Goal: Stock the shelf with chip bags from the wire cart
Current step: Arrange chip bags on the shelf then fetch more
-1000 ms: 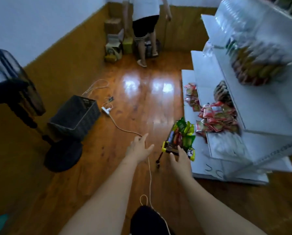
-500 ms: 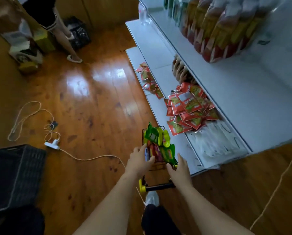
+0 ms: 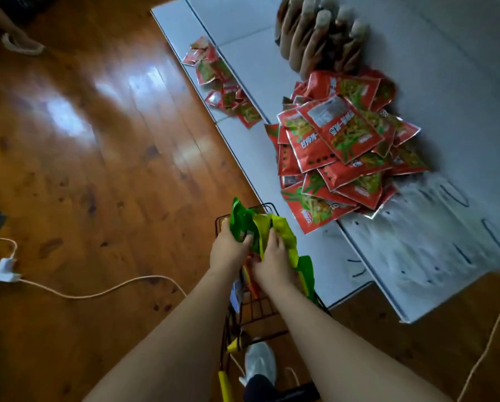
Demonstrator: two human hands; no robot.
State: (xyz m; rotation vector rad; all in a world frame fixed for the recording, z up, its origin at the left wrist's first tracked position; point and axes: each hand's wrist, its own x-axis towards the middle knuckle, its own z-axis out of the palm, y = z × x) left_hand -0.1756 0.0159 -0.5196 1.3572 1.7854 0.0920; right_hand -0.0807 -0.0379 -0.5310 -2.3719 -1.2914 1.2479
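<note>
— Where were the chip bags at that moment?

— The green chip bags (image 3: 244, 224) stood bunched in the wire cart (image 3: 254, 309), which was parked on the wooden floor (image 3: 103, 169) just beside the front edge of the lowest white shelf (image 3: 309, 250).

— And the hands?

— Both were in the cart. The left hand (image 3: 228, 249) had its fingers curled round a dark green bag at the cart's far end. The right hand (image 3: 273, 256) lay against a yellow-green bag (image 3: 285, 233) beside it, fingers bent over the bag; whether it truly gripped, I could not tell.

— What lay on the shelf?

— A heap of red snack packets (image 3: 344, 152) on the next shelf up, near its front edge, with brown bags (image 3: 315, 39) standing behind. A smaller scatter of red packets (image 3: 222, 82) sat farther along the lowest shelf.

— Anything on the floor?

— A white power strip (image 3: 2, 271) with its cord (image 3: 98, 291), near the left edge.
</note>
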